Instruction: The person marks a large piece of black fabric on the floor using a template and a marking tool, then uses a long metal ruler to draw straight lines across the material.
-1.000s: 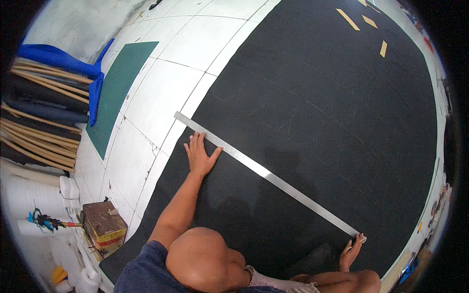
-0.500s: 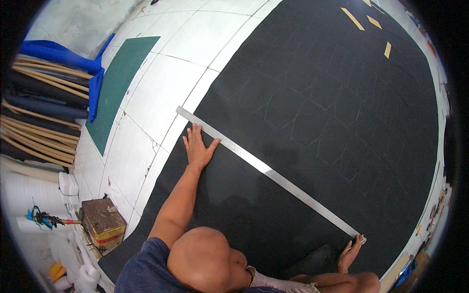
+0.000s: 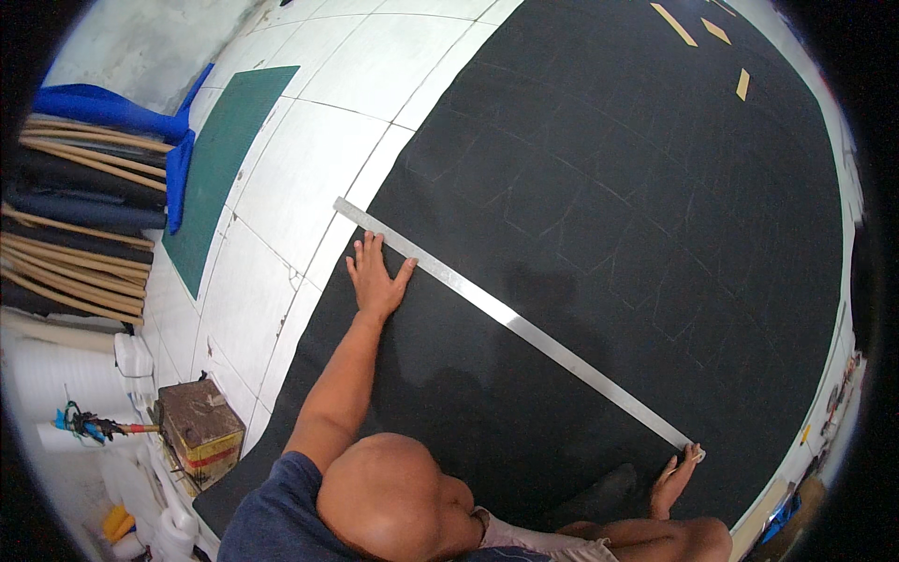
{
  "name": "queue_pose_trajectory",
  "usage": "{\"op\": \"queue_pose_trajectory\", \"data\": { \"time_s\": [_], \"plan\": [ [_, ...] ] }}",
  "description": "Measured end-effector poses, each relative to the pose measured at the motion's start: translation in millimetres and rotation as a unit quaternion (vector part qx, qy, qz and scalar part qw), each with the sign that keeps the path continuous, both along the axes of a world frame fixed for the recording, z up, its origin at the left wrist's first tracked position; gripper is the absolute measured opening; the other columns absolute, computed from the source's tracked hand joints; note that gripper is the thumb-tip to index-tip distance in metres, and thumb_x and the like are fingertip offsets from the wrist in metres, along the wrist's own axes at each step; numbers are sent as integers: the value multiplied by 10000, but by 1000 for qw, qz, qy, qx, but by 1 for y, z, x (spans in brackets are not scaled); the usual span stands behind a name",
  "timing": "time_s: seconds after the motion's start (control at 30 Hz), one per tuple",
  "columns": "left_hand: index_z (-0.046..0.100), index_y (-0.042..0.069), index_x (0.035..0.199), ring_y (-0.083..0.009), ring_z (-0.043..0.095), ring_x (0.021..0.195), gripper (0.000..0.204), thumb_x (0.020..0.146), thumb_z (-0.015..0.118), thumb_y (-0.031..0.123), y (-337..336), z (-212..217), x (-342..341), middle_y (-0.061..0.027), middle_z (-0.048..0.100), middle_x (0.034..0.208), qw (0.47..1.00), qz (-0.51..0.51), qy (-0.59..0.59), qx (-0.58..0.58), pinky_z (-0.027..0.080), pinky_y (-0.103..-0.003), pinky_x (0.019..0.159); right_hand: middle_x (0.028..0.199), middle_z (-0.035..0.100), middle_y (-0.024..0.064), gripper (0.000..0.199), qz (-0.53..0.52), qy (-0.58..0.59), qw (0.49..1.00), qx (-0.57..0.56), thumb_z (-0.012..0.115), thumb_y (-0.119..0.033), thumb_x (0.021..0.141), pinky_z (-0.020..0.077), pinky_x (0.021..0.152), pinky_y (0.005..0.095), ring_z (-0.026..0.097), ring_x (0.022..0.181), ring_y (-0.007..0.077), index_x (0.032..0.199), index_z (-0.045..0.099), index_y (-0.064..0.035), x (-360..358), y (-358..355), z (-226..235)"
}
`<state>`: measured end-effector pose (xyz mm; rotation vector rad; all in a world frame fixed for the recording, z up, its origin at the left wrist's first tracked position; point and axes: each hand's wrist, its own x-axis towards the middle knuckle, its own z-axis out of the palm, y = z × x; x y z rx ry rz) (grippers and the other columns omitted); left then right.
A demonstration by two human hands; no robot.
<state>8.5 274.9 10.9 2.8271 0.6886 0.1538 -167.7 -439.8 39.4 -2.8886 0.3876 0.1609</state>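
A long metal ruler (image 3: 512,320) lies slantwise across a large sheet of black fabric (image 3: 599,122), its far left end reaching past the fabric's edge over the white tiles. My left hand (image 3: 379,284) rests flat and open near that end, fingers spread, fingertips against the ruler's near edge. At the ruler's other end, low on the right, my right hand (image 3: 669,485) has its fingers closed around the tip. Whether anything small is also in its grasp is too small to tell. Thin pale lines forming angular outlines run over the fabric beyond the ruler.
Several slim tan pieces (image 3: 743,84) lie on the fabric's far right. A green mat (image 3: 229,159) lies on the tiled floor (image 3: 323,155) at left. Fabric rolls on tan tubes (image 3: 84,272) are stacked beside it, under blue material (image 3: 112,105). A worn box (image 3: 199,426) stands near left.
The view has shifted very slightly. Both hands and the ruler keep nearly the same places on the fabric.
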Motion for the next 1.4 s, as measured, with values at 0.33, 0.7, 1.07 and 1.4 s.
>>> {"op": "queue_pose_trajectory", "data": {
  "time_s": [0.33,0.7,1.07,1.4],
  "plan": [
    [378,-10,1539,-423,274,1513,890,912,680,545,-8,-5,16,-236,340,1617,999,-25,28,11,155,-561,1234,1536,459,235,458,-40,-23,999,-7,620,-75,962,315,1196,493,417,1439,418,1400,533,27,-12,-21,-1],
    [409,-30,1510,-419,310,1494,899,897,717,551,20,5,16,-265,354,1597,997,-61,31,19,230,-527,1225,1503,488,223,429,-28,-63,997,-36,646,-148,963,327,1146,536,458,1370,428,1368,547,-48,8,18,1],
    [421,-86,1473,-419,363,1466,940,861,778,531,35,-7,19,-300,402,1548,997,-71,25,19,283,-472,1219,1584,402,204,461,-40,-36,998,-19,579,-213,1019,249,1196,563,332,1480,428,1450,484,-79,21,25,-4],
    [423,-80,1466,-427,354,1464,936,858,775,538,30,4,19,-296,394,1550,998,-65,22,14,272,-493,1216,1607,375,198,487,-54,-12,998,-15,583,-207,1011,230,1212,567,295,1504,434,1465,470,-74,25,19,2]
  ]
}}
